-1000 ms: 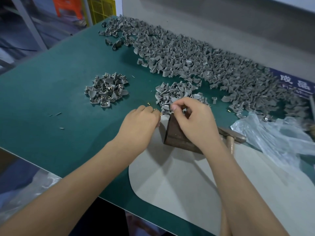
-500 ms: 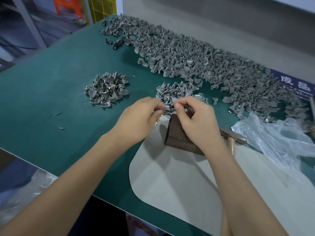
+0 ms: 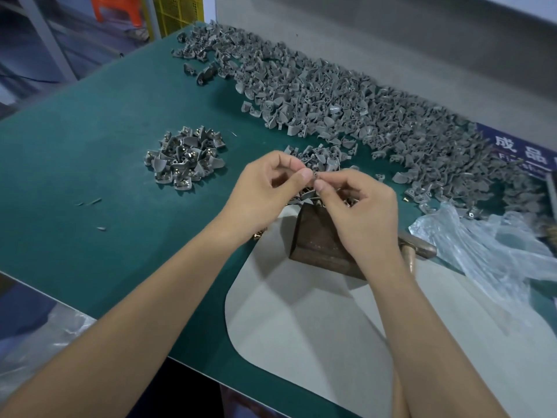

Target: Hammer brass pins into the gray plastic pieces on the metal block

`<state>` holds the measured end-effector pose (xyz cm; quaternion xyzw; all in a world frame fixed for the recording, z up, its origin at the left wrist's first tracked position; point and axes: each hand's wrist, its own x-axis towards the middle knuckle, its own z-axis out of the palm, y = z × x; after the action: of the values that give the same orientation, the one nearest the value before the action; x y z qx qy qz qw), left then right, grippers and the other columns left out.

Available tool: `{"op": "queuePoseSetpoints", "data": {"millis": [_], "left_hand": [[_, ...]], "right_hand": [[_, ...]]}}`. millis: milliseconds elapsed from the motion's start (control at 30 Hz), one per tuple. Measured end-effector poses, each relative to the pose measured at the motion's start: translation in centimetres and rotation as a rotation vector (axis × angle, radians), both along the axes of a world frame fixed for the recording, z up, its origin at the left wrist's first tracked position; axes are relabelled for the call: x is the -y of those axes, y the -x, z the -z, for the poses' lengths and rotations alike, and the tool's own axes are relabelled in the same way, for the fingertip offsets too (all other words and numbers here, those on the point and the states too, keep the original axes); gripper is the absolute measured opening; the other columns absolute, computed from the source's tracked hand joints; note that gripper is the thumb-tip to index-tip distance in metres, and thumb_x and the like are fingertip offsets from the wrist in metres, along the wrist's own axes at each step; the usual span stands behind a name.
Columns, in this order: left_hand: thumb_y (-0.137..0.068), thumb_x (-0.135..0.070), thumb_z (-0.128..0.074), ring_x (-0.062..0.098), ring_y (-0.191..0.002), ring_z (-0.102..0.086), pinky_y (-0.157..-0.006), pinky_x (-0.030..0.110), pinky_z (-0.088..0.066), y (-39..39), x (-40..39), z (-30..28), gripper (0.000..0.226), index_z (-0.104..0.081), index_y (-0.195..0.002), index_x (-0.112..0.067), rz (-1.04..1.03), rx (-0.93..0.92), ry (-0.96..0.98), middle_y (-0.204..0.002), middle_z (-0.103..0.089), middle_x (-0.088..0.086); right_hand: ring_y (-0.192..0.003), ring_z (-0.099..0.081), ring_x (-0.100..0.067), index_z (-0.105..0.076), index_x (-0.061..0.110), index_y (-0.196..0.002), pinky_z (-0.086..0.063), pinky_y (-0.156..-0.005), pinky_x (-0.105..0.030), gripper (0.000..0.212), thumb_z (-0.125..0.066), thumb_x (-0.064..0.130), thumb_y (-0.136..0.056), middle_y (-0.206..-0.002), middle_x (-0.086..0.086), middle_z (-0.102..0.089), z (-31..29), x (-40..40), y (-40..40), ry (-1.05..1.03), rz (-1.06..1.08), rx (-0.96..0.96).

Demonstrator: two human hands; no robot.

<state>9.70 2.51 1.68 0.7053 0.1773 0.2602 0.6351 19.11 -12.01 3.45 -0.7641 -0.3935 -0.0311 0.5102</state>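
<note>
The left hand [image 3: 265, 188] and the right hand [image 3: 358, 206] meet fingertip to fingertip above the far edge of the metal block [image 3: 319, 242], both with fingers curled. Together they pinch one small gray plastic piece [image 3: 315, 175] between thumbs and forefingers; whether a pin is already in it cannot be told. The block, dark brown and rust-mottled with sloping sides, sits directly beneath the right hand on a pale gray mat [image 3: 316, 321] with rounded corners. A few brass pins [image 3: 258, 235] glint at the mat's edge below the left wrist, and more show just under the right-hand fingers. Just beyond the hands lies a small heap of plastic pieces [image 3: 319, 158], curved and shell-like. Well to the left of the left hand is a separate round pile [image 3: 185, 159] whose pieces show metallic spots. Far beyond both hands, a long wide drift of loose gray pieces [image 3: 346, 98] runs along the wall side of the green table [image 3: 90, 146]. Right of the right wrist, a hammer [image 3: 417, 245] lies partly hidden by the forearm, and past it a crumpled clear plastic bag [image 3: 488, 251]; what it holds cannot be seen.
</note>
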Motion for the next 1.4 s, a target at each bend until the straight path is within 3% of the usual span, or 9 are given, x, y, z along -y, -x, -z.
{"op": "queuePoseSetpoints", "data": {"millis": [100,267,467,700,833,1000,1200,1333,1400], "left_hand": [[-0.096,-0.037,-0.066,0.005,-0.089,-0.057,-0.076,0.035,-0.053,0.7,-1.5,1.1,0.004,-0.065,-0.098,-0.034,-0.159,-0.232,-0.569,-0.09,-0.068,-0.018],[-0.091,-0.046,-0.069,0.014,-0.094,-0.051,-0.081,0.036,-0.046,1.0,-1.8,1.8,0.014,-0.071,-0.09,-0.032,-0.145,-0.361,-0.793,-0.089,-0.065,-0.013],[-0.088,-0.052,-0.071,0.015,-0.101,-0.051,-0.085,0.037,-0.039,0.7,-1.2,2.2,0.021,-0.074,-0.097,-0.034,-0.193,-0.372,-0.849,-0.096,-0.065,-0.014],[-0.088,-0.033,-0.075,0.017,-0.099,-0.052,-0.085,0.039,-0.042,0.3,-1.1,2.0,0.007,-0.075,-0.094,-0.029,-0.196,-0.312,-0.822,-0.093,-0.066,-0.013],[-0.094,-0.032,-0.065,0.008,-0.093,-0.056,-0.08,0.032,-0.046,0.7,-0.8,1.7,0.006,-0.066,-0.099,-0.029,-0.239,-0.143,-0.63,-0.093,-0.066,-0.019],[-0.092,-0.028,-0.068,0.003,-0.096,-0.064,-0.076,0.009,-0.041,1.0,0.5,1.7,0.011,-0.062,-0.1,-0.031,-0.198,0.004,-0.443,-0.096,-0.067,-0.02],[-0.092,-0.026,-0.071,0.008,-0.097,-0.064,-0.079,0.006,-0.039,0.8,1.0,1.9,0.021,-0.068,-0.111,-0.035,-0.152,0.07,-0.563,-0.098,-0.067,-0.017],[-0.095,-0.026,-0.069,0.006,-0.1,-0.066,-0.078,0.007,-0.04,0.8,0.9,2.0,0.018,-0.067,-0.109,-0.036,-0.157,0.08,-0.534,-0.099,-0.07,-0.019],[-0.095,-0.027,-0.069,0.005,-0.1,-0.067,-0.078,0.007,-0.041,0.8,0.9,2.0,0.017,-0.066,-0.109,-0.038,-0.167,0.091,-0.503,-0.1,-0.07,-0.021]], "right_hand": [[-0.077,-0.069,-0.009,-0.077,0.023,-0.094,-0.054,-0.075,-0.024,0.008,-0.07,0.019,-0.097,-0.084,0.011,-0.074,0.1,0.0,-0.4,-0.011,0.09,-0.058],[-0.066,-0.063,-0.016,-0.072,0.028,-0.087,-0.052,-0.065,-0.034,0.019,-0.061,0.024,-0.102,-0.081,0.005,-0.073,-0.1,0.1,-0.6,-0.026,0.133,-0.191],[-0.067,-0.064,-0.026,-0.073,0.023,-0.089,-0.056,-0.068,-0.044,0.016,-0.061,0.025,-0.101,-0.081,0.001,-0.072,-0.1,0.0,-0.4,0.016,0.118,-0.154],[-0.066,-0.063,-0.025,-0.072,0.025,-0.087,-0.054,-0.066,-0.042,0.021,-0.058,0.024,-0.103,-0.079,0.001,-0.072,-0.2,0.0,-0.4,0.031,0.099,-0.172],[-0.058,-0.054,-0.027,-0.066,0.029,-0.075,-0.045,-0.058,-0.043,0.038,-0.047,0.024,-0.108,-0.064,-0.007,-0.061,-0.2,0.0,-0.4,0.042,0.099,-0.174],[-0.07,-0.067,-0.007,-0.08,0.023,-0.098,-0.053,-0.069,-0.027,0.015,-0.066,0.02,-0.102,-0.083,0.011,-0.075,0.2,-0.1,-0.6,-0.004,0.056,-0.147],[-0.085,-0.071,-0.008,-0.082,0.017,-0.106,-0.056,-0.075,-0.027,0.02,-0.075,0.006,-0.092,-0.092,0.012,-0.075,0.5,0.1,-0.7,-0.02,0.032,-0.106],[-0.093,-0.069,-0.005,-0.081,0.019,-0.103,-0.053,-0.083,-0.02,0.015,-0.076,0.01,-0.092,-0.095,0.013,-0.076,0.1,0.0,-0.3,0.053,-0.011,-0.015],[-0.09,-0.067,-0.006,-0.08,0.019,-0.1,-0.053,-0.082,-0.024,0.009,-0.077,0.015,-0.093,-0.094,0.012,-0.075,0.0,0.0,-0.1,0.089,0.0,0.038]]}}
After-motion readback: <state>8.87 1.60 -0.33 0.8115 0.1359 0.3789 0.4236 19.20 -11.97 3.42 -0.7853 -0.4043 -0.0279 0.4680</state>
